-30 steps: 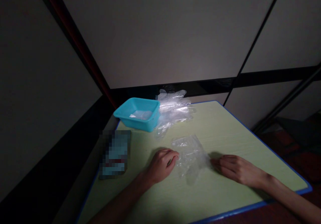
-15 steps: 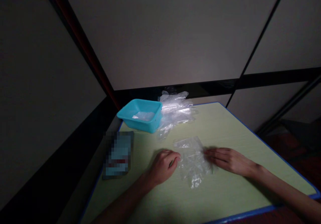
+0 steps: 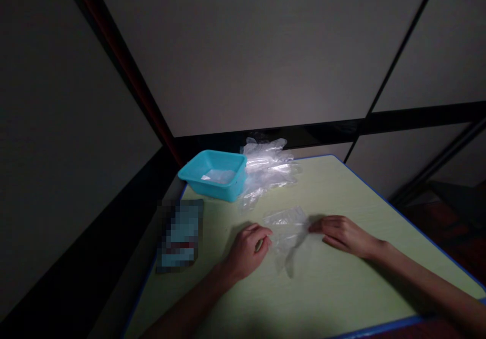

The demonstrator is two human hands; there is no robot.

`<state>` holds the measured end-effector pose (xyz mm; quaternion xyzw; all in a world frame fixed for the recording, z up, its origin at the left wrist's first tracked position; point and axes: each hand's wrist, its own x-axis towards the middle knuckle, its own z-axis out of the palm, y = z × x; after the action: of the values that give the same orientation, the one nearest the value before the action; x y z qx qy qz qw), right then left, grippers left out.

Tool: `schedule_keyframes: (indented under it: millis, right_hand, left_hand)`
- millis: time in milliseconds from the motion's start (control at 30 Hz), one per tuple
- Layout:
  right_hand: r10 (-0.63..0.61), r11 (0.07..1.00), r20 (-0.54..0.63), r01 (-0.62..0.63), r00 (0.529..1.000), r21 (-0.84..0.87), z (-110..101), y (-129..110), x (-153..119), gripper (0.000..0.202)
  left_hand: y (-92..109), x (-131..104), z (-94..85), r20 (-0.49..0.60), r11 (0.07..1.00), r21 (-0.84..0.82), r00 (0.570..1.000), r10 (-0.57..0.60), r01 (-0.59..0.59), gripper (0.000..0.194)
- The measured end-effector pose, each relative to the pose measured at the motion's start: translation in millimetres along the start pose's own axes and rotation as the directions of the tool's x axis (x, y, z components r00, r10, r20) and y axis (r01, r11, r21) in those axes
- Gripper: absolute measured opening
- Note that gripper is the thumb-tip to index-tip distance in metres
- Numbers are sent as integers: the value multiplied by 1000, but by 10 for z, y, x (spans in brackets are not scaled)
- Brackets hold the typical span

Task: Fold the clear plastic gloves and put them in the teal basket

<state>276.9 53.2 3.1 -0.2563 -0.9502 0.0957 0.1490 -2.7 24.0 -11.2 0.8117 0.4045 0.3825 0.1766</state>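
A clear, thin disposable plastic glove (image 3: 290, 237) lies on the table between my hands, partly folded, its lower part narrowed and creased. My left hand (image 3: 250, 250) is curled in a pinch at the glove's left edge, thumb and index fingertip meeting there. My right hand (image 3: 343, 235) has its fingertips closed on the glove's right edge, with the thumb lower down. Beyond them, a loose pile of similar clear plastic gloves (image 3: 268, 166) spreads against the wall side of the table.
A turquoise plastic basket (image 3: 233, 192) stands at the back left with some clear or white plastic inside. A blurred-out flat, bluish item (image 3: 182, 235) lies at the left table edge. The pale yellow-green table (image 3: 341, 288) has a blue rim. Panelled walls stand behind and left.
My right hand has shifted slightly up and drawn the glove's right side with it, so the lower part now looks folded and narrower. My left hand stays nearly in place.
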Motion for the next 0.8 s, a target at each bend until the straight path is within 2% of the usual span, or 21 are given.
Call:
schedule_keyframes:
  millis: [100,233,367,500,633,800]
  right_hand:
    - [193,972,-4,-191,981,134,-44,-6,102,32]
    - [377,846,30,-358,926,395,-39,23,246,27]
    - [454,745,41,-404,890,530,53,79,344,18]
    - [528,651,44,-438,848,620,145,119,390,23]
    - [561,654,1,-444,828,612,185,116,415,26]
    - [596,655,-24,-469,803,592,197,85,432,30]
  left_hand:
    - [-28,5,16,30,992,-76,995,-97,99,20]
    - [-69,11,43,93,933,-215,957,-275,289,23]
    - [-90,39,53,124,845,-322,903,-410,428,27]
    - [-71,71,42,160,765,-374,849,-504,525,28]
    - [-48,82,31,186,735,-364,818,-544,572,39]
    - [-76,79,32,175,755,-324,820,-545,570,51]
